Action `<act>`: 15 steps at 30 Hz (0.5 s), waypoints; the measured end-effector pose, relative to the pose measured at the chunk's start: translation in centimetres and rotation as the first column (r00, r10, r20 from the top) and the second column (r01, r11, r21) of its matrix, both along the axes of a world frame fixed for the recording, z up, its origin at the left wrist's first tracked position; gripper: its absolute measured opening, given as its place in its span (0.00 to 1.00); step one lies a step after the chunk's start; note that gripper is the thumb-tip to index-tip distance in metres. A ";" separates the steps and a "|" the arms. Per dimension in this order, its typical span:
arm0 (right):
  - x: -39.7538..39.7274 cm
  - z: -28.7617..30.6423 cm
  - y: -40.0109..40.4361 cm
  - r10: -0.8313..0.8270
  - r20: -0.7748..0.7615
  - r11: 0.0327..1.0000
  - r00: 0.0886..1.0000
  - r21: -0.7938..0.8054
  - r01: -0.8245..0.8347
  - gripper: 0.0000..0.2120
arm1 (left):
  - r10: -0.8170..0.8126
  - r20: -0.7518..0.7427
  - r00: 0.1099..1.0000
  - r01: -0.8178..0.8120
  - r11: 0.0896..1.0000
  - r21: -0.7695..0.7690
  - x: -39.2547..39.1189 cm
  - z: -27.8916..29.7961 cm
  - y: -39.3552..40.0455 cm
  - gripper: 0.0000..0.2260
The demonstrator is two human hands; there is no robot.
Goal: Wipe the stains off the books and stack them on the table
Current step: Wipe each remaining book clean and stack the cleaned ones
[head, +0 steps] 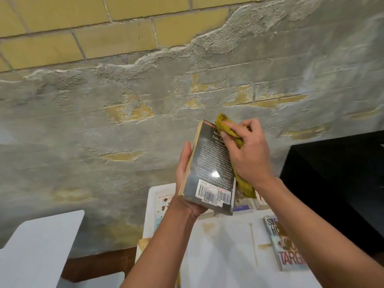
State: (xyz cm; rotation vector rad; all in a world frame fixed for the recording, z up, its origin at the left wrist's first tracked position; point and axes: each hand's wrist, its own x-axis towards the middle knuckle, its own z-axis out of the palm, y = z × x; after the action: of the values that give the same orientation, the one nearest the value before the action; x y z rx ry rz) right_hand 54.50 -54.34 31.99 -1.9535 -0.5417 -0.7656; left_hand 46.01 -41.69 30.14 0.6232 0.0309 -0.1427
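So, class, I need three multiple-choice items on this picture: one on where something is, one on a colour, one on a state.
1. Where is the dark book?
A. flat on the table
B. held up in the left hand
C. on the black cabinet

2. What colour is the cloth?
A. yellow-green
B. blue
C. white

3. What is the right hand doing?
A. hanging idle
B. pressing the cloth on the book's cover
C. lifting the book lying on the white table

Answers: B, the left hand grips its lower end above the table; A, it shows mustard-green; B, the fingers hold the cloth against the cover.
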 end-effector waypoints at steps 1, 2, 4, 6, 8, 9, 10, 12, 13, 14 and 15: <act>-0.2 -0.1 0.2 0.017 -0.008 1.000 1.000 -0.005 -0.017 0.15 | -0.003 0.006 1.000 0.003 1.000 -0.008 0.2 0.1 -0.2 0.29; -0.6 -0.4 0.4 0.046 -0.015 0.999 0.999 -0.016 -0.046 0.15 | 0.000 0.009 1.000 0.000 1.000 -0.021 0.7 0.1 -0.3 0.29; -2.2 -1.1 1.3 0.136 -0.023 0.990 0.990 -0.038 -0.137 0.15 | -0.002 -0.006 1.000 0.001 0.998 -0.063 1.6 0.1 -0.3 0.31; -4.3 -1.9 1.8 0.215 -0.015 0.976 0.977 -0.030 -0.215 0.15 | -0.040 -0.031 0.999 0.038 0.998 -0.043 2.3 0.0 -0.2 0.40; -6.3 -2.6 2.0 0.285 0.002 0.959 0.959 -0.012 -0.285 0.16 | -0.141 -0.047 0.989 0.140 0.990 -0.016 2.9 -0.5 -0.1 0.47; -7.0 -2.9 2.0 0.324 0.020 0.946 0.946 -0.010 -0.324 0.16 | -0.166 -0.071 0.983 0.167 0.986 0.007 3.1 -0.8 -0.1 0.49; -7.5 -3.3 1.9 0.355 0.039 0.935 0.934 -0.012 -0.354 0.16 | -0.193 -0.082 0.978 0.194 0.981 0.007 3.1 -1.1 0.0 0.50; -7.1 -3.7 1.5 0.351 0.052 0.936 0.935 -0.025 -0.350 0.16 | -0.206 -0.089 0.975 0.206 0.979 -0.009 2.8 -1.3 0.0 0.51; -6.6 -3.7 1.2 0.313 0.044 0.950 0.949 -0.031 -0.312 0.16 | -0.191 -0.090 0.978 0.191 0.981 0.001 2.6 -1.1 -0.1 0.50; -5.7 -3.5 0.9 0.260 0.033 0.965 0.965 -0.032 -0.259 0.16 | -0.145 -0.094 0.985 0.149 0.988 0.045 2.5 -0.9 -0.4 0.48; -4.7 -3.2 0.6 0.209 0.016 0.978 0.978 -0.025 -0.209 0.16 | -0.103 -0.099 0.990 0.109 0.992 0.058 2.5 -0.9 -0.5 0.44</act>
State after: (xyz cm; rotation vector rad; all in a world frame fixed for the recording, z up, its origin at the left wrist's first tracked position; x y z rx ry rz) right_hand 49.85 -53.78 28.75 -1.8762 -0.7569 -0.6471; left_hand 48.52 -42.22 29.25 0.6811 0.0953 -0.2756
